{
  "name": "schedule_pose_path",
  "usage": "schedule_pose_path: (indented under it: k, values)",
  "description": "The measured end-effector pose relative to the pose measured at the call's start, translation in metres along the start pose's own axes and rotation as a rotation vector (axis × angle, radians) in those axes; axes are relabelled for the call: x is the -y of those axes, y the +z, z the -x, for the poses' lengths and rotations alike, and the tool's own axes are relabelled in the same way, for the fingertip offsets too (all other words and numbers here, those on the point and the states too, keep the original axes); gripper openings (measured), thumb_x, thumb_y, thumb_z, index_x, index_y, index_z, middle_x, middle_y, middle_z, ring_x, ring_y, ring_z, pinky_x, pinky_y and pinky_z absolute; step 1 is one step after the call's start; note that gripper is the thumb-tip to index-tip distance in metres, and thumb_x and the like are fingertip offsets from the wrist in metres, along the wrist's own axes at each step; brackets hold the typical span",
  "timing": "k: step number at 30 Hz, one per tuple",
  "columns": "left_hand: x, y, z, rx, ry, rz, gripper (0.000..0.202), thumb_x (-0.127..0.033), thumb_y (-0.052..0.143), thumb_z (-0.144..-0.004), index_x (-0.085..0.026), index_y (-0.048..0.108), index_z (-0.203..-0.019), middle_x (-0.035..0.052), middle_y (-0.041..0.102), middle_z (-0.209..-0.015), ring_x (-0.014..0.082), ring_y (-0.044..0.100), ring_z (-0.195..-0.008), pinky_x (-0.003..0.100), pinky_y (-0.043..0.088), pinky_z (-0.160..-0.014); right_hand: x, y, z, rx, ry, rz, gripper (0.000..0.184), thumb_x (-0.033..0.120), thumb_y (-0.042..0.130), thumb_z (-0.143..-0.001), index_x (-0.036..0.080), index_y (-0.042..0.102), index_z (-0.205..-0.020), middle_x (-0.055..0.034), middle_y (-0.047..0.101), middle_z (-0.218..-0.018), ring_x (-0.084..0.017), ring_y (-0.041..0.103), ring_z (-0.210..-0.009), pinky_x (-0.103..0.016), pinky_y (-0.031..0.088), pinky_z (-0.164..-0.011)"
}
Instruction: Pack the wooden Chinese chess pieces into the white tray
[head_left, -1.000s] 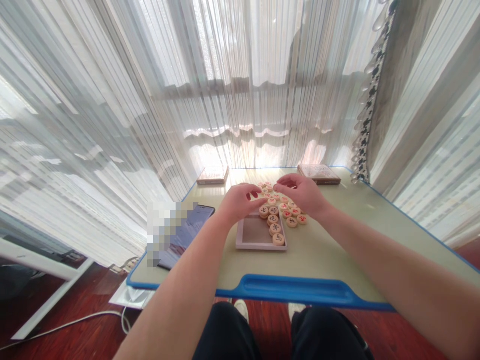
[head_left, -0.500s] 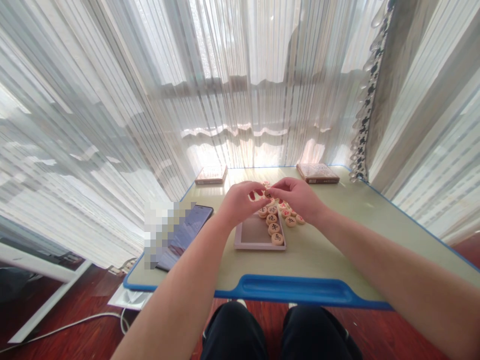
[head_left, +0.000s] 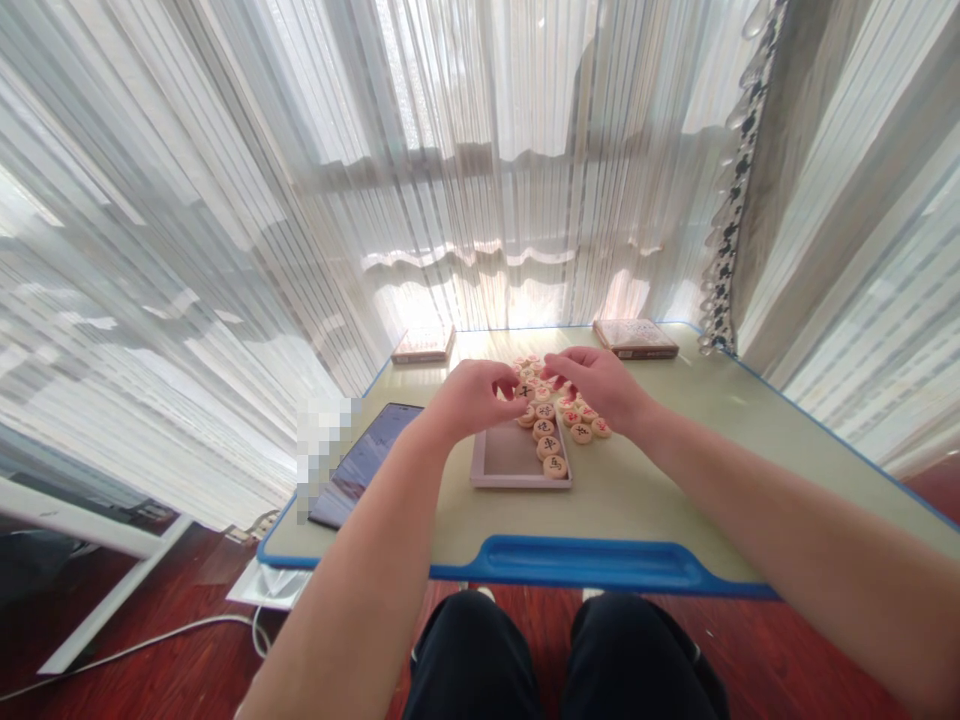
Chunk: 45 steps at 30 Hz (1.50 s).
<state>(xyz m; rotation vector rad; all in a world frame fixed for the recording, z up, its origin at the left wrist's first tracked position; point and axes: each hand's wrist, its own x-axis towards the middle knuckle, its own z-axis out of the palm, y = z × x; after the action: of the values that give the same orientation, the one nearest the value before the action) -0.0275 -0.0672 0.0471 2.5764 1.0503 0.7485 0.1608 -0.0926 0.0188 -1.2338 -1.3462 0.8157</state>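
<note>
**Left hand [head_left: 472,400] and right hand [head_left: 596,385] close in over xiangqi pieces [head_left: 545,412]**

Both hands hang over the far end of a shallow mauve tray [head_left: 517,482], near the middle of a pale green table [head_left: 660,480]. Their fingers [head_left: 512,382] curl downward and inward, with the fingertips close together above the pieces. The fingers hide whatever lies beneath them, so I cannot tell whether either hand is pinching a piece or is simply curved and empty.

The pieces are round wooden discs with red or black characters. They crowd together beyond the tray's far end and spill past its right side onto the table, while a line of them runs down inside the tray along its right wall. The rest of the tray's grey-brown floor [head_left: 506,452] is bare.

Two flat boxes [head_left: 636,338] sit at the far edge of the table, one toward each corner. A phone [head_left: 367,462] lies near the left edge, partly blurred out and partly behind the left forearm [head_left: 367,540]. A blue moulded pen groove [head_left: 585,562] runs along the near edge — the person's dark trousers [head_left: 472,650] show just below it. Sheer white curtains [head_left: 450,150] rise behind the table, and a red-brown wooden floor [head_left: 187,605] spreads below on the left.
</note>
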Motion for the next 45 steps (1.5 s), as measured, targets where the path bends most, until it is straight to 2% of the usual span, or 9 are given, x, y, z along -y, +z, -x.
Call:
schedule_pose_path:
  k: [4, 8, 14, 20, 31, 36, 39, 41, 45]
  values:
    - [0.002, -0.010, 0.005, 0.308, -0.075, -0.024, 0.025, -0.042, 0.060, -0.064, -0.018, 0.064, -0.066, -0.0009, 0.057, -0.058, 0.0106, 0.047, -0.051, 0.023, 0.031, -0.045, -0.009, -0.010, -0.010, -0.172, -0.029, 0.028, 0.031, 0.045, 0.057, -0.074, 0.016, 0.064, -0.064, -0.0047, 0.067, -0.074, -0.010, 0.050, -0.056, -0.022, 0.038, -0.048]
    - [0.003, -0.008, 0.008, 0.432, -0.084, -0.087, 0.022, -0.041, 0.061, -0.061, -0.020, 0.063, -0.057, -0.0024, 0.051, -0.050, 0.0092, 0.040, -0.045, 0.025, 0.025, -0.044, -0.013, -0.015, -0.016, -0.237, -0.007, 0.036, 0.032, 0.044, 0.056, -0.073, 0.016, 0.062, -0.059, -0.0042, 0.065, -0.067, -0.011, 0.049, -0.055, -0.023, 0.038, -0.050]
    - [0.003, -0.002, 0.008, 0.405, -0.081, -0.076, 0.020, -0.040, 0.060, -0.060, -0.022, 0.064, -0.053, -0.0027, 0.049, -0.044, 0.0099, 0.040, -0.042, 0.025, 0.027, -0.045, -0.011, -0.011, -0.011, -0.250, -0.074, 0.139, 0.035, 0.046, 0.053, -0.075, 0.017, 0.062, -0.057, -0.0006, 0.057, -0.055, -0.010, 0.043, -0.048, -0.024, 0.034, -0.048]
    - [0.004, 0.000, 0.009, 0.373, -0.081, -0.087, 0.021, -0.042, 0.063, -0.058, -0.022, 0.064, -0.054, -0.0016, 0.052, -0.045, 0.0101, 0.042, -0.041, 0.025, 0.027, -0.043, -0.004, -0.007, -0.003, -0.286, -0.209, 0.197, 0.033, 0.040, 0.051, -0.078, 0.018, 0.060, -0.055, -0.0002, 0.057, -0.055, -0.012, 0.050, -0.056, -0.025, 0.039, -0.058]
    - [-0.004, 0.005, 0.007, 0.363, -0.077, -0.175, 0.025, -0.040, 0.060, -0.064, -0.020, 0.060, -0.050, -0.0005, 0.054, -0.047, 0.0115, 0.043, -0.044, 0.026, 0.027, -0.044, -0.004, -0.008, -0.004, -0.325, -0.203, 0.249, 0.034, 0.040, 0.050, -0.078, 0.018, 0.061, -0.054, 0.0001, 0.056, -0.051, -0.013, 0.050, -0.053, -0.026, 0.039, -0.056]
    - [-0.003, 0.003, 0.009, 0.405, -0.059, -0.167, 0.016, -0.032, 0.055, -0.066, -0.023, 0.067, -0.064, 0.0003, 0.061, -0.058, 0.0140, 0.049, -0.051, 0.026, 0.031, -0.049, -0.003, -0.008, -0.002, -0.293, -0.221, 0.261, 0.034, 0.037, 0.050, -0.079, 0.018, 0.061, -0.054, 0.0014, 0.052, -0.048, -0.012, 0.048, -0.051, -0.025, 0.037, -0.054]
    - [-0.002, 0.001, 0.011, 0.381, -0.072, -0.181, 0.022, -0.024, 0.053, -0.063, -0.026, 0.069, -0.079, 0.0003, 0.067, -0.073, 0.0156, 0.054, -0.060, 0.025, 0.034, -0.053, -0.003, -0.008, -0.002, -0.275, -0.217, 0.269, 0.034, 0.037, 0.050, -0.079, 0.018, 0.061, -0.054, 0.0016, 0.051, -0.047, -0.012, 0.047, -0.050, -0.024, 0.036, -0.052]
    - [-0.002, 0.000, 0.011, 0.339, -0.091, -0.209, 0.022, -0.027, 0.056, -0.062, -0.024, 0.068, -0.079, 0.0014, 0.067, -0.077, 0.0166, 0.055, -0.064, 0.025, 0.035, -0.053, -0.003, -0.007, -0.001, -0.264, -0.213, 0.277, 0.034, 0.038, 0.050, -0.079, 0.018, 0.060, -0.054, 0.0013, 0.051, -0.047, -0.012, 0.047, -0.051, -0.024, 0.036, -0.053]
    - [-0.003, 0.003, 0.011, 0.316, -0.119, -0.272, 0.024, -0.044, 0.060, -0.062, -0.020, 0.063, -0.067, 0.0028, 0.064, -0.066, 0.0167, 0.053, -0.059, 0.026, 0.033, -0.050, -0.003, -0.007, -0.001, -0.249, -0.210, 0.299, 0.035, 0.038, 0.050, -0.079, 0.018, 0.060, -0.053, 0.0017, 0.050, -0.046, -0.011, 0.045, -0.049, -0.024, 0.036, -0.052]
